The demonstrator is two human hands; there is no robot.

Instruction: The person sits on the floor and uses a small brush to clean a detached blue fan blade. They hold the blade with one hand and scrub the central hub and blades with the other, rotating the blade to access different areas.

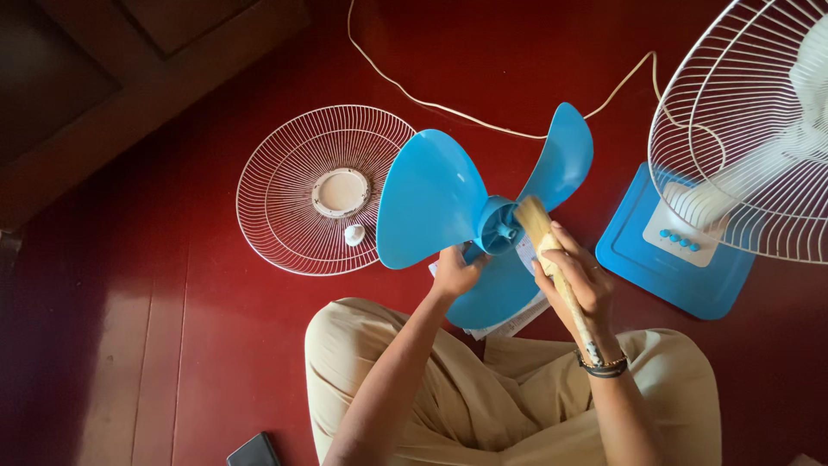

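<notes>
Blue fan blade (pixel 431 203) sits above your lap, your left hand (pixel 454 272) closed on its lower blade, your right hand (pixel 580 280) wrapped around a straw brush (pixel 539 226) whose bristles touch the hub, with the detached white grille (pixel 321 188) on the red floor (pixel 172 302) holding a small white cap (pixel 354 234).

There is one view only, from a camera worn on the person's head. It looks almost straight down over the person's own lap and crossed legs to the dark red floor (pixel 198 345). It sits close: both forearms run up from the bottom edge, and the left hand (pixel 454 274) and right hand (pixel 580 280) lie near the middle of the frame. The far floor fills the top edge, and a standing fan's white cage (pixel 742 138) is cut off at the right.
</notes>
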